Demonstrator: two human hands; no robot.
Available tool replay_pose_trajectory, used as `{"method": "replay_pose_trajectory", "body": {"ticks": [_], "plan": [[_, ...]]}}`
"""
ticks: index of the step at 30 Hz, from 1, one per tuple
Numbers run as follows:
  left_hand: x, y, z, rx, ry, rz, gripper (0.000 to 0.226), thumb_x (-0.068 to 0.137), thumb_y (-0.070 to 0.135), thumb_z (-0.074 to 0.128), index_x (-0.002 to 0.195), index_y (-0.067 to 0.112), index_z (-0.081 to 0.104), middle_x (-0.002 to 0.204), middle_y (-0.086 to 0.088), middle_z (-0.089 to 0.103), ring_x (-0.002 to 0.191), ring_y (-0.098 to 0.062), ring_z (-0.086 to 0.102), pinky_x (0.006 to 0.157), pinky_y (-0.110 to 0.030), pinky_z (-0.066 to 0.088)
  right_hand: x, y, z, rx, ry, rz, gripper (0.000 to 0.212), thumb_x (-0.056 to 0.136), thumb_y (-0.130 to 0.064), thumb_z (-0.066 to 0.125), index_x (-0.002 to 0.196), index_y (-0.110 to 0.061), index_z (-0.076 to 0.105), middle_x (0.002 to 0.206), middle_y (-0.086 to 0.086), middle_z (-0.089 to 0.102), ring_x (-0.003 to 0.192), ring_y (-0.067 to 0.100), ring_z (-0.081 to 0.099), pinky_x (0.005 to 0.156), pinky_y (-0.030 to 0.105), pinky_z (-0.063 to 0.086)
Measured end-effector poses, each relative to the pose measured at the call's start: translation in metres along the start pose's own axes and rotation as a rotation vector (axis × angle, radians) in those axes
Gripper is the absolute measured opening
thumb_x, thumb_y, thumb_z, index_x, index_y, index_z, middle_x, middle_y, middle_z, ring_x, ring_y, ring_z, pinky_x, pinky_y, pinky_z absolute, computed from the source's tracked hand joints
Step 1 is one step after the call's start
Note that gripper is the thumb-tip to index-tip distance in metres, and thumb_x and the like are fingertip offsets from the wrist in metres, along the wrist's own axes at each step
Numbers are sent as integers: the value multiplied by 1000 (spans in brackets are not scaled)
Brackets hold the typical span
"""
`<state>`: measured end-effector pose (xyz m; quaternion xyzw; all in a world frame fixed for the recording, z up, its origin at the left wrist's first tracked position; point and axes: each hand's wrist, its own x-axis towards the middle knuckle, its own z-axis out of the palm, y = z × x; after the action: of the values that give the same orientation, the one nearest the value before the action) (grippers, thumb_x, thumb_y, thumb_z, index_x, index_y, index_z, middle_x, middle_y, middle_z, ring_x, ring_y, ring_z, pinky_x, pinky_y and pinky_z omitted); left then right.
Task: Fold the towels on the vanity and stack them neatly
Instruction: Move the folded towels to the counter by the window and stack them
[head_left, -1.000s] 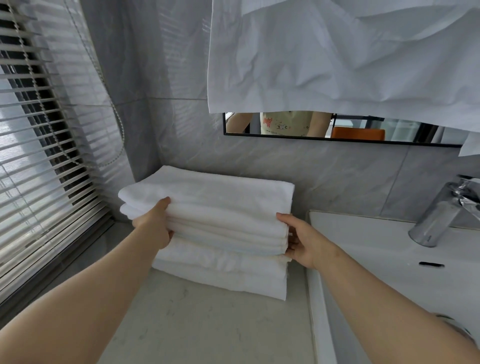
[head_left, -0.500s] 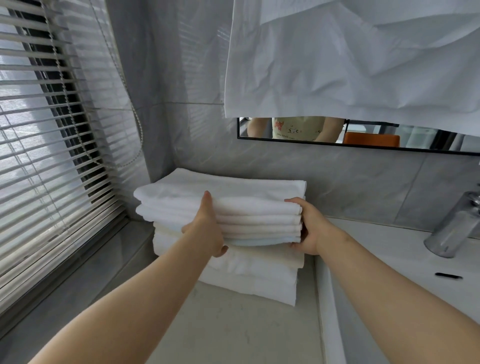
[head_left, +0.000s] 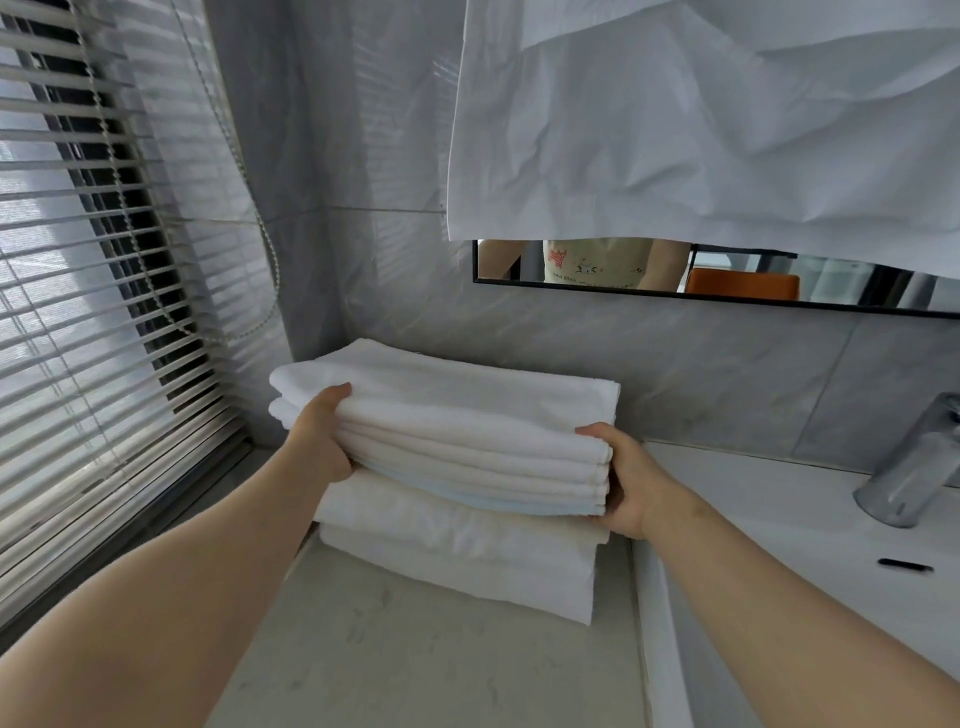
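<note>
A stack of folded white towels (head_left: 467, 447) stands on the pale vanity top (head_left: 415, 660), back in the corner against the grey tiled wall. The upper towels (head_left: 483, 410) sit a little askew over two wider ones at the bottom (head_left: 457, 566). My left hand (head_left: 322, 441) grips the upper towels at their left front corner, thumb on top and fingers underneath. My right hand (head_left: 623, 478) grips the same towels at their right front corner, thumb on top.
A white sink basin (head_left: 779, 545) with a chrome faucet (head_left: 914, 467) lies right of the stack. Window blinds (head_left: 88, 312) with a bead cord fill the left. A white sheet (head_left: 701, 114) hangs over the mirror (head_left: 727, 275) above.
Both hands have shifted along the upper towels' front edge. The left hand moved from the middle back out to the left corner. The camera has come closer.
</note>
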<state>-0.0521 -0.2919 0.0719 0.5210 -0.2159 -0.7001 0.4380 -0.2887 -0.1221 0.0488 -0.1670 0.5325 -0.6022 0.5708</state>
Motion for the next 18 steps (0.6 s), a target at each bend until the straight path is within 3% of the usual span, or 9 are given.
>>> {"method": "replay_pose_trajectory", "body": {"ticks": [3, 7, 12, 18], "plan": [[7, -3, -5, 6, -9, 68, 77, 63, 37, 84, 129, 18, 48, 119, -1, 55, 103, -23, 56, 91, -38, 49, 2, 1, -9, -1, 49, -38, 17, 84, -26, 59, 83, -10, 65, 68, 8, 66, 66, 25, 62, 52, 27, 52], [10, -21, -14, 3, 88, 97, 77, 62, 43, 84, 128, 21, 49, 119, 2, 54, 91, -17, 54, 78, -29, 48, 4, 7, -13, -51, 94, 24, 37, 80, -26, 63, 113, -8, 63, 101, 14, 65, 90, 32, 62, 71, 37, 53], [10, -19, -17, 21, 62, 27, 88, 63, 46, 82, 135, 20, 38, 118, 0, 46, 117, -24, 49, 102, -40, 43, 1, 4, -7, -65, 63, 72, 38, 80, -34, 69, 110, -11, 64, 109, 14, 67, 97, 32, 64, 72, 41, 54], [18, -2, -18, -19, 48, 45, 94, 54, 43, 87, 134, 24, 42, 122, 1, 52, 102, -22, 53, 85, -39, 48, 3, -5, -1, -109, 102, -3, 45, 79, -22, 72, 120, -9, 59, 107, 16, 66, 88, 33, 64, 61, 38, 54]]}}
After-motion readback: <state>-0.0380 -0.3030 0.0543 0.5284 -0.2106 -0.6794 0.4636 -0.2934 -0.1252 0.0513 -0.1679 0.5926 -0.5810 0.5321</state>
